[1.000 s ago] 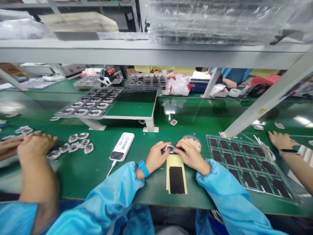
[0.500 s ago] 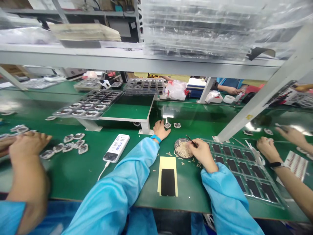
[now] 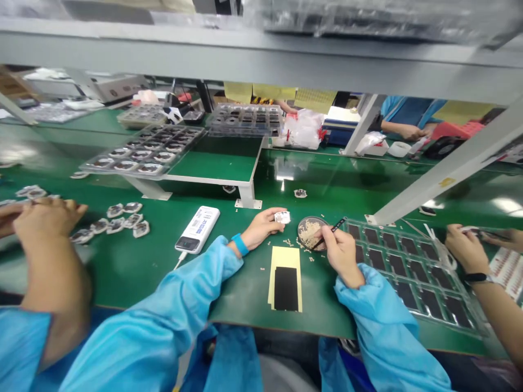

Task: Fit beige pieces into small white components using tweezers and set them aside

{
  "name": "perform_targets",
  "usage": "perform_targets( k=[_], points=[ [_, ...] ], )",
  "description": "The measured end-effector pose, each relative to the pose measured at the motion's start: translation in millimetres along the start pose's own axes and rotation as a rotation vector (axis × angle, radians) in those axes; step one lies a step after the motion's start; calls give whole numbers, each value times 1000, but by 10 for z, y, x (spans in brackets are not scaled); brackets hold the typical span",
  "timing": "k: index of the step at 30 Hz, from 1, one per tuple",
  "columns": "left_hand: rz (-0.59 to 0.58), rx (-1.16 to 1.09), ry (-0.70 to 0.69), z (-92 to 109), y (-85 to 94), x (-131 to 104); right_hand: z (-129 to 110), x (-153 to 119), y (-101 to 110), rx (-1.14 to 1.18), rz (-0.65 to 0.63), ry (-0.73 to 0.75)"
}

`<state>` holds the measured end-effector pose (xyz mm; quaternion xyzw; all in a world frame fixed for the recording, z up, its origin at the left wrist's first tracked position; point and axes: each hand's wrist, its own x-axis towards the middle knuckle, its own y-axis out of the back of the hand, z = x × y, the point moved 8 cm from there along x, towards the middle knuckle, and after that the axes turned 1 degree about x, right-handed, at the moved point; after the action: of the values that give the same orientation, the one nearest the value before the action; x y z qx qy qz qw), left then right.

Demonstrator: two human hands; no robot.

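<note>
Green bench (image 3: 122, 261) | power bank (image 3: 198, 229) left | tray (image 3: 412, 272) right

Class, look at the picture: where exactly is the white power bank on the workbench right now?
In the head view, the white power bank lies flat on the green bench, left of the person's left hand, in front of the raised shelf's foot, with loose small parts further left.

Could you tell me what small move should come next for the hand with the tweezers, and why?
Probably lift one small beige piece from the round dish: the right hand has the black tweezers tipped into it, while the left hand holds the small silver-white part ready beside it.
</note>
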<state>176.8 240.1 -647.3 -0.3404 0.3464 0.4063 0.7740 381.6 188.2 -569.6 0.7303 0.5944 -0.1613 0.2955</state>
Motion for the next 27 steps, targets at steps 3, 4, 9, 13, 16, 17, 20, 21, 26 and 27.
perform_targets(
  k=[3,4,9,13,16,17,20,21,26,27],
  points=[
    [-78,-118,89,20,39,-356,261,-119,-332,182,-206,-281],
    [-101,-141,126,23,48,-433,307,-166,-450,247,-276,-343],
    [-276,1,240,66,-18,-601,299,-295,-748,383,-420,-401],
    [-389,182,244,65,-44,-637,277,-366,-787,437,-387,-398],
    [-466,413,209,8,-48,-664,310,-439,-819,430,-379,-398],
    [-487,490,193,-14,-52,-672,327,-459,-828,420,-378,-395],
    [-490,640,138,-52,-52,-668,381,-491,-842,422,-369,-401],
    [-483,655,125,-56,-52,-664,393,-494,-844,424,-367,-402],
    [-474,612,114,-52,-71,-664,391,-494,-820,369,-357,-403],
    [-471,595,114,-48,-76,-664,387,-496,-813,356,-354,-408]
  ],
)
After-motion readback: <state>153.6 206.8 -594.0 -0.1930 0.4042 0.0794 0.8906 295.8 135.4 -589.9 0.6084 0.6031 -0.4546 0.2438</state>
